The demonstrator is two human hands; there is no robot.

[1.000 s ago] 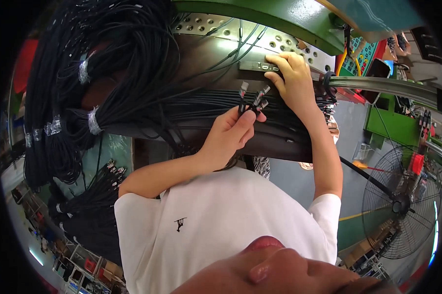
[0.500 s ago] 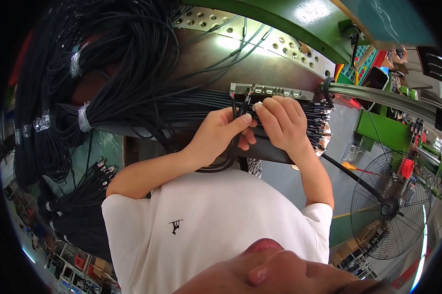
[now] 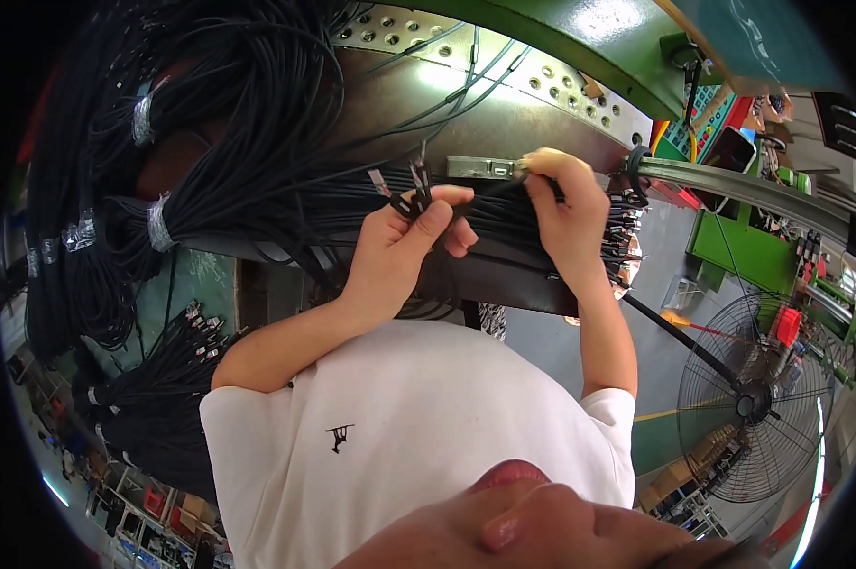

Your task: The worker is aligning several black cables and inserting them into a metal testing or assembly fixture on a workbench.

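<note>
My left hand is closed around several black cables, with stripped, pale and metallic ends sticking up past the thumb. To its right, my right hand pinches the end of one black cable that stretches across from the left hand. Its fingertips are at a slotted metal strip, covering the strip's right part. Whether the cable end touches the strip is hidden by the fingers. Beneath both hands lies a thick bundle of black cables, its cut ends fanning out beyond my right wrist.
Large coils of black cable, tied with silvery wraps, fill the left side. Behind the work surface are a perforated metal plate and a green machine frame. A metal rail and a black fan stand right.
My hands have moved apart: the left went left with its cables, and the right shifted slightly right and up. One cable is now drawn out between them.
</note>
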